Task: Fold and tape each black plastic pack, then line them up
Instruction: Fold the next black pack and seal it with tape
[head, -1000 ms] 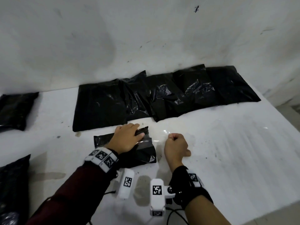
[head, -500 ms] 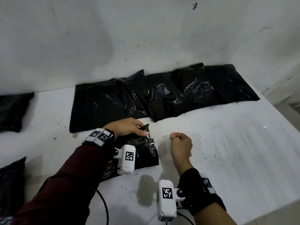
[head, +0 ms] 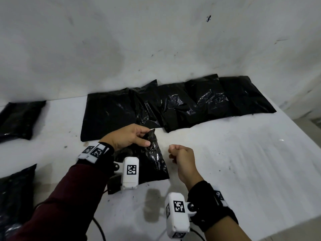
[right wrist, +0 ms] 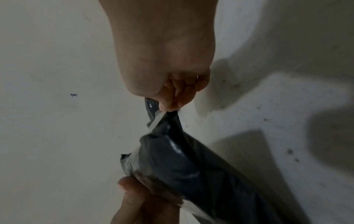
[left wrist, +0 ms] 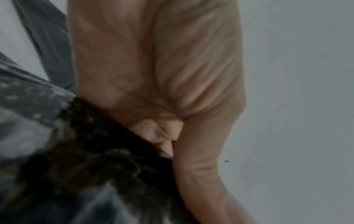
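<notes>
Black pack (head: 152, 164) lifts off the table (head: 243, 162), gripped by left hand (head: 129, 136); right hand (head: 182, 153) curls, apparently pinching its corner.

My left arm: maroon sleeve (head: 57, 204), black wrist strap, white tagged band (head: 93, 151), white camera (head: 130, 173). My right: black strap (head: 210, 206), white camera (head: 177, 214), black cable.
</notes>
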A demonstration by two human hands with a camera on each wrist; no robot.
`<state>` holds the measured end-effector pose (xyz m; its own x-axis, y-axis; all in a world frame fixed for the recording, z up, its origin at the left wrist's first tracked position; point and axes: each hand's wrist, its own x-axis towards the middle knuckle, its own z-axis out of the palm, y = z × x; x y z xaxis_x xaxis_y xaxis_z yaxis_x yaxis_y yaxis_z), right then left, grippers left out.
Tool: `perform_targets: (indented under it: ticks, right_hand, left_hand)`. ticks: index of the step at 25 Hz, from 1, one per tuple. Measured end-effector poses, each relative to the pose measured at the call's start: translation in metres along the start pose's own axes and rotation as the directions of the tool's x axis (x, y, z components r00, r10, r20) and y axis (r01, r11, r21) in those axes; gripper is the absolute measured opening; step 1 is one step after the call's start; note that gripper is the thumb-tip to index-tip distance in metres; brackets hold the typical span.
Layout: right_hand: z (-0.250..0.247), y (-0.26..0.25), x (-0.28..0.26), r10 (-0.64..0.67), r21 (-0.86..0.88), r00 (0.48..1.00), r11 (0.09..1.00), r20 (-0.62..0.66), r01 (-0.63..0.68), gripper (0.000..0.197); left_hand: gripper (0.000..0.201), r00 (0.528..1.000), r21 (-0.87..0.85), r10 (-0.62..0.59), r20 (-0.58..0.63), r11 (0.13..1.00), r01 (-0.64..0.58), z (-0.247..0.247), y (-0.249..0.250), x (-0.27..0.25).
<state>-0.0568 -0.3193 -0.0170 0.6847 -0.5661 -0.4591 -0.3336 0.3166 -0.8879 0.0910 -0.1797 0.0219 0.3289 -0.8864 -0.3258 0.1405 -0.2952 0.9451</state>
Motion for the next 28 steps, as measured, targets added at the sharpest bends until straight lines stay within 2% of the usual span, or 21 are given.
perform_targets:
  ticks: [4,8,11,13,15,17,18,19,21,23,25,26,28]
  right_hand:
    - [0.021,0.010,-0.006,0.069,0.065,0.986,0.995,0.152,-0.080,0.012]
    - [0.035,0.002,-0.019,0.147,0.126,0.953,0.974,0.266,-0.186,0.026]
    - [0.042,0.004,-0.020,0.219,0.167,0.898,0.939,0.381,-0.300,0.019]
    - [0.043,0.005,-0.017,0.273,0.142,0.865,0.922,0.422,-0.360,0.019]
    - [0.037,0.002,-0.014,0.231,0.034,0.890,0.964,0.392,-0.265,0.022]
    - [0.029,-0.005,-0.011,0.083,-0.047,0.949,0.996,0.303,-0.072,0.019]
    - [0.025,-0.010,-0.009,-0.001,-0.045,0.959,0.999,0.282,0.015,0.018]
    - [0.022,-0.015,-0.009,-0.068,-0.040,0.946,0.996,0.317,0.085,0.025]
    - [0.017,-0.026,-0.011,-0.107,-0.077,0.879,0.984,0.465,0.160,0.036]
    - [0.017,-0.032,-0.012,-0.108,-0.169,0.844,0.959,0.525,0.227,0.030]
    - [0.019,-0.030,-0.007,-0.104,-0.255,0.861,0.931,0.499,0.260,0.022]
    - [0.020,-0.029,-0.004,-0.092,-0.278,0.877,0.928,0.471,0.247,0.020]
    - [0.022,-0.026,0.000,-0.054,-0.241,0.894,0.954,0.446,0.178,0.018]
  left_hand:
    - [0.076,0.998,-0.081,0.045,-0.051,0.995,-0.049,-0.002,-0.002,-0.011]
    - [0.076,0.990,-0.086,0.098,-0.100,0.991,-0.107,0.000,-0.001,-0.019]
    - [0.058,0.989,-0.046,0.118,-0.086,0.991,-0.122,-0.001,0.001,-0.022]
    - [0.056,0.992,-0.091,0.110,-0.063,0.989,-0.115,-0.003,0.001,-0.024]
    - [0.057,0.993,-0.129,0.102,-0.055,0.986,-0.108,-0.003,0.001,-0.024]
    - [0.058,0.994,-0.138,0.082,-0.074,0.986,-0.092,-0.002,-0.001,-0.021]
    - [0.057,0.993,-0.137,0.067,-0.097,0.987,-0.080,-0.001,-0.001,-0.019]
    - [0.052,0.991,-0.132,0.057,-0.119,0.989,-0.073,0.002,-0.001,-0.018]
    - [0.040,0.984,-0.095,0.052,-0.168,0.993,-0.069,0.008,-0.001,-0.013]
    - [0.035,0.972,-0.055,0.065,-0.227,0.995,-0.079,0.014,-0.001,-0.011]
    - [0.040,0.930,-0.018,0.083,-0.357,0.995,-0.096,0.017,-0.003,-0.013]
    - [0.044,0.883,0.014,0.085,-0.463,0.996,-0.088,0.017,-0.003,-0.017]
    - [0.040,0.731,0.046,0.064,-0.679,0.998,-0.045,0.016,-0.010,-0.028]
